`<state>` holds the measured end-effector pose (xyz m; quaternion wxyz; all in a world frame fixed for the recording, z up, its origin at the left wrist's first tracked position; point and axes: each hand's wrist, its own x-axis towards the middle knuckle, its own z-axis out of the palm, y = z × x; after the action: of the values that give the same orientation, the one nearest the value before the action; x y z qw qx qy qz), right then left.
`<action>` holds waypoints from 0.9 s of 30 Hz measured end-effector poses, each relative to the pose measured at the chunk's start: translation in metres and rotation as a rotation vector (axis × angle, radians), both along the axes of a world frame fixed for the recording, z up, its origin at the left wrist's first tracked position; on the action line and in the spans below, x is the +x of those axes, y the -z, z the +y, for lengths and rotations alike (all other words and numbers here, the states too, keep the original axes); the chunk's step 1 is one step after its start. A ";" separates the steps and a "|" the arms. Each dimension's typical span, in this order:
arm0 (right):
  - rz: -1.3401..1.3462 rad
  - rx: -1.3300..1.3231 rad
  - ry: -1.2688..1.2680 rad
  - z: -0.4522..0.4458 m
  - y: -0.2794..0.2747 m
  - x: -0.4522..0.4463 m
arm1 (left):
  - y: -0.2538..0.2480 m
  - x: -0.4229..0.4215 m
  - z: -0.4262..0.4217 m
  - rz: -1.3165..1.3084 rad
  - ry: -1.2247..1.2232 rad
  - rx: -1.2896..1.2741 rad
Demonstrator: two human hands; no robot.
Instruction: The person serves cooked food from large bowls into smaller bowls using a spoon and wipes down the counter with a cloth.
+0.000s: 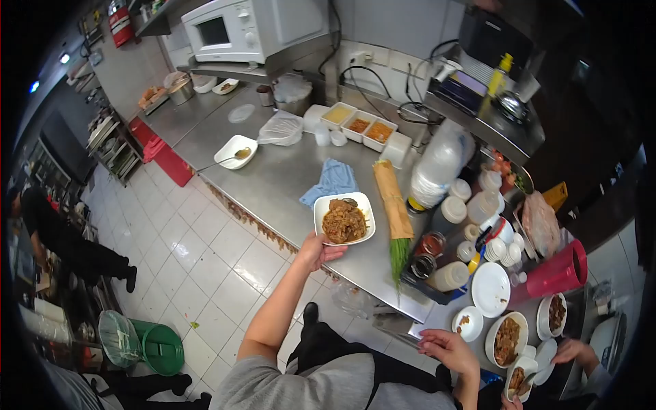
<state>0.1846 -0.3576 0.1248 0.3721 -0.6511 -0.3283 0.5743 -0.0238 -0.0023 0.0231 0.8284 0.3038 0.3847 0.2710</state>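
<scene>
My left hand point(320, 252) grips the near edge of a square white bowl point(370, 232), thumb and fingers around its corner. Brown stewed meat in sauce point(344, 220) fills the bowl, which is held over the front of the steel counter point(273, 191). Just behind it lies a crumpled blue cloth point(331, 181). My right hand point(447, 350) is loosely open with nothing in it. Closest to it is a small white dish point(467, 324) with some brown food bits.
Green stalks in brown paper point(392, 205) lie right of the bowl. A white bowl with a spoon point(236, 152) stands left. At lower right, a co-worker's hands point(575, 351) work over a small bowl of meat point(519, 383). Bottles and jars crowd the right side; another person point(61, 225) stands far left.
</scene>
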 end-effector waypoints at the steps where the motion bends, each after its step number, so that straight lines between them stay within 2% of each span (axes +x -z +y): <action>1: 0.019 0.006 -0.042 0.014 0.002 -0.010 | -0.008 -0.016 0.009 0.000 0.031 0.012; 3: -0.161 0.088 -0.257 0.055 0.006 -0.028 | -0.030 -0.051 0.031 0.006 0.109 0.040; 5: -0.359 0.208 -0.442 0.107 0.009 -0.045 | -0.060 -0.084 0.051 0.100 0.088 0.069; 7: -0.339 0.325 -0.474 0.173 0.034 -0.053 | -0.079 -0.119 0.073 0.157 0.084 0.095; 9: -0.483 0.398 -0.306 0.258 0.051 -0.062 | -0.093 -0.154 0.099 0.186 0.095 0.127; 10: -0.593 0.569 -0.184 0.305 0.087 -0.060 | -0.098 -0.171 0.110 0.192 0.094 0.147; 11: -0.789 0.590 -0.121 0.350 0.112 -0.059 | -0.102 -0.187 0.120 0.202 0.083 0.145; 13: -0.991 0.595 -0.002 0.429 0.137 -0.061 | -0.110 -0.217 0.137 0.230 0.056 0.144; 16: -1.286 0.272 -0.037 0.499 0.146 -0.067 | -0.116 -0.254 0.159 0.260 0.031 0.150; 20: -1.350 0.190 0.038 0.575 0.148 -0.085 | -0.127 -0.281 0.183 0.270 -0.017 0.117; 22: -1.311 0.377 -0.111 0.612 0.171 -0.118 | -0.123 -0.287 0.191 0.255 -0.019 0.106; 25: -1.143 0.625 -0.404 0.629 0.161 -0.181 | -0.122 -0.275 0.208 0.213 -0.003 0.090; 26: -1.151 0.745 -0.402 0.627 0.169 -0.208 | -0.120 -0.268 0.215 0.200 0.012 0.080; 27: -0.797 0.490 -0.469 0.604 0.113 -0.223 | -0.117 -0.260 0.222 0.186 0.041 0.068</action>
<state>-0.0388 0.2463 0.0113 0.2211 -0.6220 -0.7062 0.2559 -0.2836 0.2195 0.1402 0.7837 0.3632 0.4444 0.2375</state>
